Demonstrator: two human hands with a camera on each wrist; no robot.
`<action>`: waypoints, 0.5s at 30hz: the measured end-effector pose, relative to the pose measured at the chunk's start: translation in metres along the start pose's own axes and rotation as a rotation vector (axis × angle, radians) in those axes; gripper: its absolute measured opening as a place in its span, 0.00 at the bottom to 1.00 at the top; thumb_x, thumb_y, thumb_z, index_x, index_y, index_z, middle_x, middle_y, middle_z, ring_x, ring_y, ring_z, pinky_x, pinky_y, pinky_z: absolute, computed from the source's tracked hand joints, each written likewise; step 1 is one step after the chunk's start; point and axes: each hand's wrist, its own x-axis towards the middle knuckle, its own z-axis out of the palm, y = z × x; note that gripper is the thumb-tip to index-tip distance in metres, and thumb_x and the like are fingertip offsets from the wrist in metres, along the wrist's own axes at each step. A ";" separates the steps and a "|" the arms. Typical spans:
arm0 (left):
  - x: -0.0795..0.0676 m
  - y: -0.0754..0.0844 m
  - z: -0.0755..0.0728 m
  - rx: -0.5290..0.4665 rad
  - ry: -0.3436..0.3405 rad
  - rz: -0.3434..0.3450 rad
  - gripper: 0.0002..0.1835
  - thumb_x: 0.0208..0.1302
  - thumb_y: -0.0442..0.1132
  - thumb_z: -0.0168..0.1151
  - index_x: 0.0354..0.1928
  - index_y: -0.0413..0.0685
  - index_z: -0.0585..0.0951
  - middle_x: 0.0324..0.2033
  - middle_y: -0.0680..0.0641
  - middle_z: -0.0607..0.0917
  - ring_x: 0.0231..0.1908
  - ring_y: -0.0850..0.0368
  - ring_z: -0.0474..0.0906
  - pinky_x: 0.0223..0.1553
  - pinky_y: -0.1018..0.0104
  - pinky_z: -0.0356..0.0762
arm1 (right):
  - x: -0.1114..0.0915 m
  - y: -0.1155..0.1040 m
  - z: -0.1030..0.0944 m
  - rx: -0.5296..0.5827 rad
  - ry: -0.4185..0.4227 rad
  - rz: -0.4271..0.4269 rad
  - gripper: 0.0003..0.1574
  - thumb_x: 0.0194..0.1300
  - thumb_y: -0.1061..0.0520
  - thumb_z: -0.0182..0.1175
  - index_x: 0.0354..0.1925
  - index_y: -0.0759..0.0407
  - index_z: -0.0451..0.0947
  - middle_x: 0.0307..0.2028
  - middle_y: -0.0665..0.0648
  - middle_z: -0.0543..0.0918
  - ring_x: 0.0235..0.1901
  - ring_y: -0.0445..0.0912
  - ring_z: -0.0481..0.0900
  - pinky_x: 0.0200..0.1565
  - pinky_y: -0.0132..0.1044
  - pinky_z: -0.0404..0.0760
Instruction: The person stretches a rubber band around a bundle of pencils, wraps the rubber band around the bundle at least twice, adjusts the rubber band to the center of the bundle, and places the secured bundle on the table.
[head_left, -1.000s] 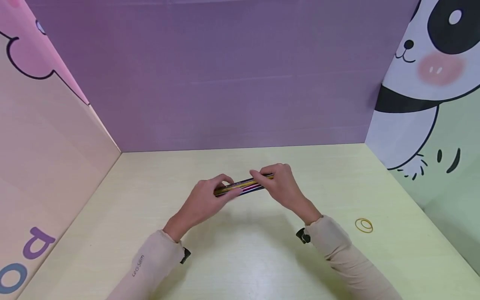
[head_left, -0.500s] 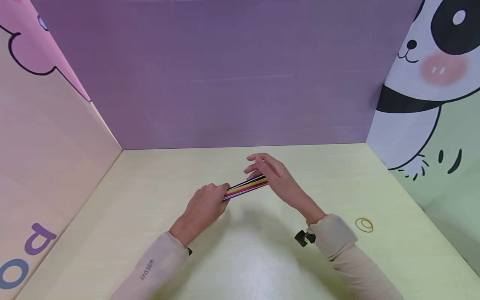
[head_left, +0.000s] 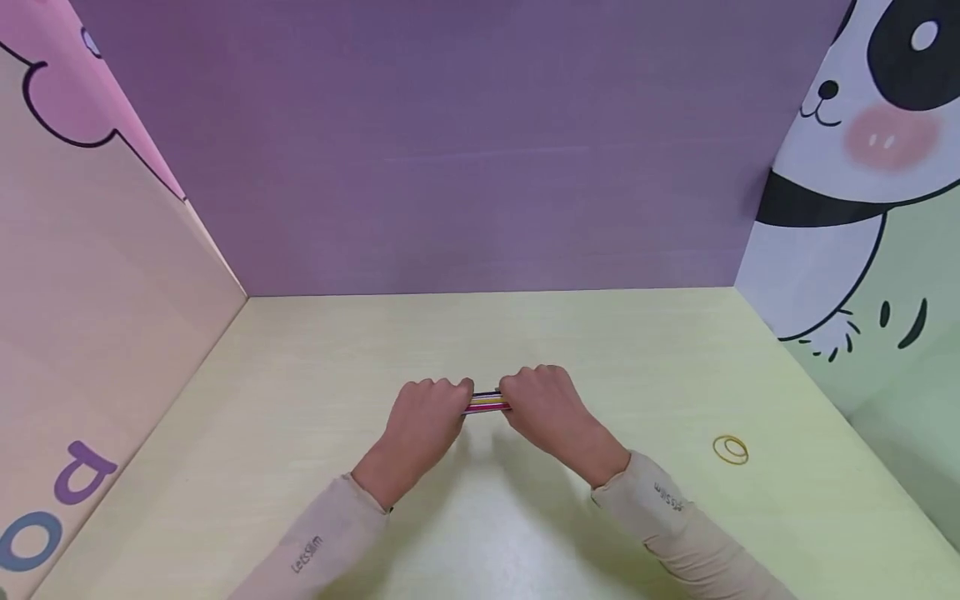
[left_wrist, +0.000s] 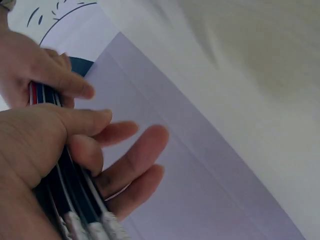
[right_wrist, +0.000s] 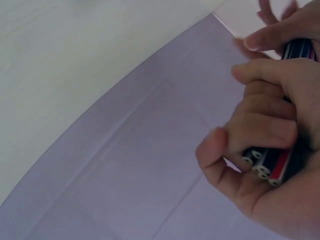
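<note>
A bundle of striped pencils (head_left: 487,402) is held level above the table, only its middle showing in the head view between two fists. My left hand (head_left: 426,423) grips its left part, and my right hand (head_left: 552,419) wraps its right part. Seen from the left wrist, the dark pencils (left_wrist: 62,182) run under the palm to whitish ends, with the fingers curving around them. From the right wrist, several cut pencil ends (right_wrist: 270,167) with round cores poke out below the curled fingers.
Two thin yellow rubber bands (head_left: 731,450) lie on the pale table (head_left: 615,350) at the right. A purple panel (head_left: 480,167) closes off the back, with printed panels at both sides.
The right hand, with its fingers spread half a second ago, has closed around the pencils. Both hands have come lower and nearer each other, and the bundle is now nearly level.
</note>
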 end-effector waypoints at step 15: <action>0.006 -0.001 0.008 -0.441 -0.185 -0.105 0.03 0.61 0.29 0.66 0.34 0.43 0.81 0.20 0.52 0.78 0.18 0.58 0.69 0.19 0.68 0.68 | 0.008 0.041 -0.014 1.165 -0.065 0.010 0.23 0.74 0.45 0.56 0.62 0.48 0.75 0.58 0.46 0.79 0.59 0.42 0.74 0.64 0.44 0.71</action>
